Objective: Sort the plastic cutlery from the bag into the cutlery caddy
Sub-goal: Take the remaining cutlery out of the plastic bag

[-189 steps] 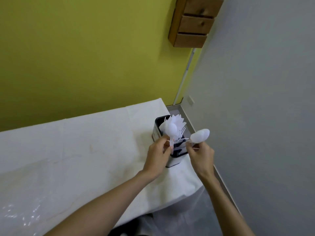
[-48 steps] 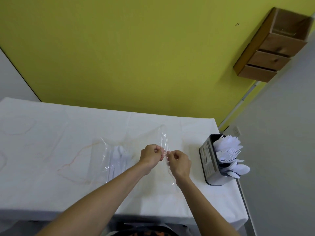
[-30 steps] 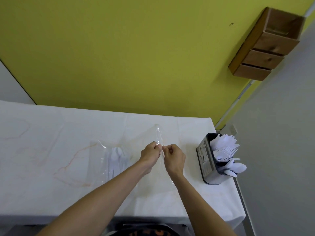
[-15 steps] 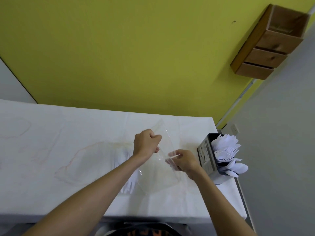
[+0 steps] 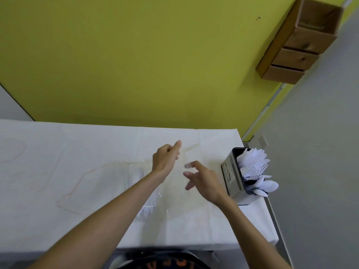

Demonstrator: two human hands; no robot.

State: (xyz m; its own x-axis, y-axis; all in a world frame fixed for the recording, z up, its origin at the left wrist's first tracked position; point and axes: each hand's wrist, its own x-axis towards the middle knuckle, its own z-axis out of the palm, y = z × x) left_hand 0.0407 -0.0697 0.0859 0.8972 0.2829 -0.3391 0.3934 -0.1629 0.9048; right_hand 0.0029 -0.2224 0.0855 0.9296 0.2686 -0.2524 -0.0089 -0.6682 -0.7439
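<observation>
Left hand [image 5: 165, 162] pinches the clear bag [image 5: 174, 191] up off the desk [image 5: 68, 162]. Right hand [image 5: 204, 183] hovers at its mouth, fingers [image 5: 189, 165] spread, empty. Caddy [image 5: 231, 175] stands just beside.

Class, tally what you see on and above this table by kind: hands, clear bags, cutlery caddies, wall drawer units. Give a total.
Hands: 2 (left hand, right hand)
Clear plastic bag: 1
Cutlery caddy: 1
Wooden drawer unit: 1
Total: 5
</observation>
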